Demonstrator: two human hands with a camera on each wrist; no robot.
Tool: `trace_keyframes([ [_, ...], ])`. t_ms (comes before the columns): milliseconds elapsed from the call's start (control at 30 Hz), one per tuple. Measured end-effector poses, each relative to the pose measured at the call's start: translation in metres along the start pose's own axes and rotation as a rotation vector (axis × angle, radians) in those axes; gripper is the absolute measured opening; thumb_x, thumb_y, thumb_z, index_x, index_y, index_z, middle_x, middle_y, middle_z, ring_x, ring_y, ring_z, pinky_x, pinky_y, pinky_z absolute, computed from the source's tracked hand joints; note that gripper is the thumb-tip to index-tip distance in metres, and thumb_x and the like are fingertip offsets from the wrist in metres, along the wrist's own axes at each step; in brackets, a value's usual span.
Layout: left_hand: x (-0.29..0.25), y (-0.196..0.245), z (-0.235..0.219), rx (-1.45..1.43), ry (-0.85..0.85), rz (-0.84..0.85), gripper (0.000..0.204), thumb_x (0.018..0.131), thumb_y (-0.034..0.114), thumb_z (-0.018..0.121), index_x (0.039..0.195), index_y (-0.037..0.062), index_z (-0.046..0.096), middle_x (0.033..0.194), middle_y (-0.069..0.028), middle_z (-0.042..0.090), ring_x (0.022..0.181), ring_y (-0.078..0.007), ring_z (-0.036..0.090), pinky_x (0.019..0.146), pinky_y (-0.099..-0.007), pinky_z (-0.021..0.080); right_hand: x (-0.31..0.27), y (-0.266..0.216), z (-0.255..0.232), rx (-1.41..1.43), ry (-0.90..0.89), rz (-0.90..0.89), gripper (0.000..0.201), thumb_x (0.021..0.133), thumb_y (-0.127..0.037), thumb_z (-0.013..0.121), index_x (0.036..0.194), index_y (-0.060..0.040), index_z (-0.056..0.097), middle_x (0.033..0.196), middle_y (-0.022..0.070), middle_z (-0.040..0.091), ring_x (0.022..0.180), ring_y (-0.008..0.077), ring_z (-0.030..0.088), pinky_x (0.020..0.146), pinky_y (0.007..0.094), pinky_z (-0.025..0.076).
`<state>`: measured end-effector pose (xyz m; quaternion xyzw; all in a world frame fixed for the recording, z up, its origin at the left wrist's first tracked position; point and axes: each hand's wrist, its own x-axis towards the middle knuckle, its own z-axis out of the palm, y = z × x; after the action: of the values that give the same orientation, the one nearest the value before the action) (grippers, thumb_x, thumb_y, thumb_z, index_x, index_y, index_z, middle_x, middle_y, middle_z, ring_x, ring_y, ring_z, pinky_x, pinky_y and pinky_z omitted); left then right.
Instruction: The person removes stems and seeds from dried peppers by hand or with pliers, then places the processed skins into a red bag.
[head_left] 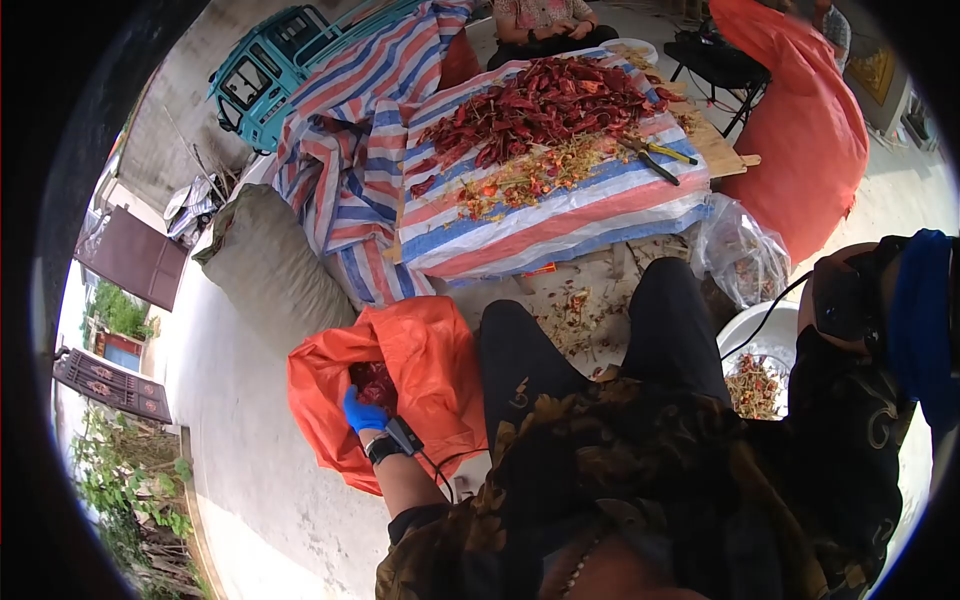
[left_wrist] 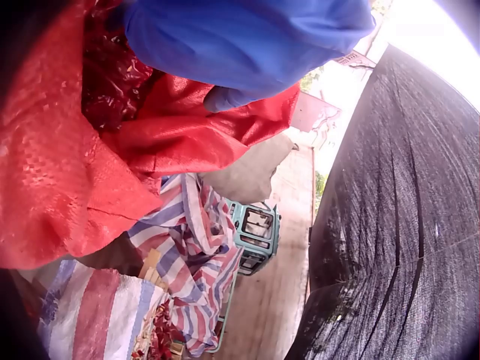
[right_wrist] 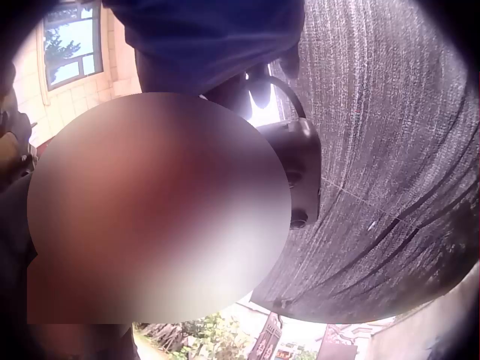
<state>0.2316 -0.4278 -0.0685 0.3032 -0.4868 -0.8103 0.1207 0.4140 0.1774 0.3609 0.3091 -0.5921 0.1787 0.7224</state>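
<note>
My left hand (head_left: 363,411), in a blue glove, reaches into the mouth of an orange-red woven bag (head_left: 430,370). Dark red dried chilies (head_left: 375,385) show inside, right beside the fingers. In the left wrist view the glove (left_wrist: 247,45) lies over the folded bag rim (left_wrist: 187,142), its thumb low against the rim and its fingertips out of sight. My right hand (head_left: 922,320), also blue-gloved, is raised close to the camera at the right edge. In the right wrist view only part of that glove (right_wrist: 217,37) shows, and its fingers are hidden.
Ahead, a striped sheet (head_left: 560,245) covers a low table with a heap of dried chilies (head_left: 545,105), stem scraps and pliers (head_left: 655,155). A full sack (head_left: 275,265) lies left; a large red bag (head_left: 800,150) and a white basin (head_left: 745,330) stand right. Someone (head_left: 540,20) sits opposite.
</note>
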Motion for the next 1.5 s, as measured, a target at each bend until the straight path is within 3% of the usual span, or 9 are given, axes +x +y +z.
trace_keyframes([
  [733, -0.040, 0.009, 0.024, 0.113, 0.139, -0.012, 0.041, 0.082, 0.035, 0.045, 0.120, 0.0200, 0.047, 0.125, -0.0018, 0.042, 0.093, -0.0264, 0.047, 0.065, -0.0389, 0.038, 0.004, 0.007, 0.013, 0.056, 0.000, -0.091, 0.048, 0.081, -0.020, 0.052, 0.122, 0.0035, 0.047, 0.123, 0.0197, 0.048, 0.116, 0.0293, 0.045, 0.100, 0.0383, 0.031],
  [800, -0.009, -0.010, -0.007, 0.133, 0.060, 0.054, 0.041, 0.081, 0.035, 0.048, 0.119, 0.0178, 0.048, 0.119, -0.0028, 0.047, 0.087, -0.0244, 0.049, 0.063, -0.0360, 0.039, 0.001, 0.011, 0.015, 0.084, 0.004, -0.102, 0.047, 0.081, -0.019, 0.052, 0.122, 0.0035, 0.046, 0.122, 0.0198, 0.049, 0.116, 0.0293, 0.045, 0.100, 0.0382, 0.031],
  [967, -0.054, 0.008, 0.021, 0.039, 0.162, -0.019, 0.040, 0.080, 0.035, 0.054, 0.114, 0.0144, 0.050, 0.110, -0.0035, 0.050, 0.093, -0.0221, 0.049, 0.073, -0.0353, 0.040, -0.011, 0.016, 0.016, 0.123, 0.017, -0.090, 0.045, 0.082, -0.017, 0.051, 0.122, 0.0038, 0.046, 0.122, 0.0200, 0.049, 0.115, 0.0292, 0.046, 0.100, 0.0380, 0.032],
  [1033, -0.087, 0.024, 0.047, 0.090, 0.114, 0.114, 0.040, 0.080, 0.035, 0.054, 0.114, 0.0147, 0.050, 0.108, -0.0041, 0.048, 0.094, -0.0212, 0.046, 0.078, -0.0359, 0.039, -0.015, 0.021, 0.020, 0.129, 0.011, -0.065, 0.044, 0.082, -0.016, 0.050, 0.122, 0.0039, 0.046, 0.121, 0.0201, 0.050, 0.115, 0.0292, 0.047, 0.100, 0.0379, 0.032],
  [1100, -0.037, 0.018, 0.011, 0.110, 0.096, 0.117, 0.046, 0.083, 0.035, 0.048, 0.124, 0.0147, 0.046, 0.126, -0.0074, 0.042, 0.112, -0.0240, 0.040, 0.088, -0.0377, 0.033, -0.017, 0.025, 0.024, 0.143, 0.018, -0.049, 0.044, 0.082, -0.015, 0.050, 0.122, 0.0040, 0.046, 0.121, 0.0202, 0.050, 0.115, 0.0292, 0.047, 0.100, 0.0378, 0.032],
  [1233, -0.109, 0.053, 0.085, 0.076, 0.048, 0.203, 0.043, 0.085, 0.023, 0.044, 0.125, 0.0102, 0.044, 0.135, -0.0068, 0.035, 0.124, -0.0278, 0.032, 0.097, -0.0440, 0.025, -0.020, 0.029, 0.034, 0.165, 0.018, -0.019, 0.042, 0.083, -0.014, 0.049, 0.122, 0.0042, 0.046, 0.121, 0.0203, 0.050, 0.114, 0.0291, 0.048, 0.099, 0.0376, 0.033],
  [1267, -0.083, 0.041, 0.062, 0.463, -0.141, 0.479, 0.042, 0.085, 0.014, 0.043, 0.127, 0.0091, 0.042, 0.136, -0.0057, 0.034, 0.124, -0.0264, 0.035, 0.096, -0.0445, 0.027, -0.021, 0.030, 0.037, 0.170, 0.016, -0.010, 0.042, 0.083, -0.013, 0.049, 0.122, 0.0042, 0.046, 0.120, 0.0204, 0.050, 0.114, 0.0291, 0.048, 0.099, 0.0376, 0.033],
  [1400, -0.137, 0.065, 0.154, 0.127, -0.067, 0.270, 0.043, 0.085, 0.002, 0.040, 0.127, 0.0078, 0.040, 0.135, -0.0058, 0.034, 0.124, -0.0234, 0.036, 0.091, -0.0371, 0.036, -0.032, 0.041, 0.049, 0.191, 0.011, 0.027, 0.041, 0.084, -0.012, 0.048, 0.122, 0.0044, 0.046, 0.120, 0.0205, 0.051, 0.113, 0.0291, 0.049, 0.099, 0.0374, 0.034],
  [1500, -0.133, 0.048, 0.194, 0.445, -0.256, 0.530, 0.039, 0.085, -0.001, 0.040, 0.123, 0.0070, 0.045, 0.133, -0.0048, 0.035, 0.120, -0.0194, 0.040, 0.089, -0.0340, 0.038, -0.057, 0.066, 0.056, 0.188, -0.041, 0.195, 0.040, 0.085, -0.011, 0.047, 0.121, 0.0045, 0.046, 0.119, 0.0207, 0.051, 0.113, 0.0290, 0.049, 0.099, 0.0372, 0.034],
])
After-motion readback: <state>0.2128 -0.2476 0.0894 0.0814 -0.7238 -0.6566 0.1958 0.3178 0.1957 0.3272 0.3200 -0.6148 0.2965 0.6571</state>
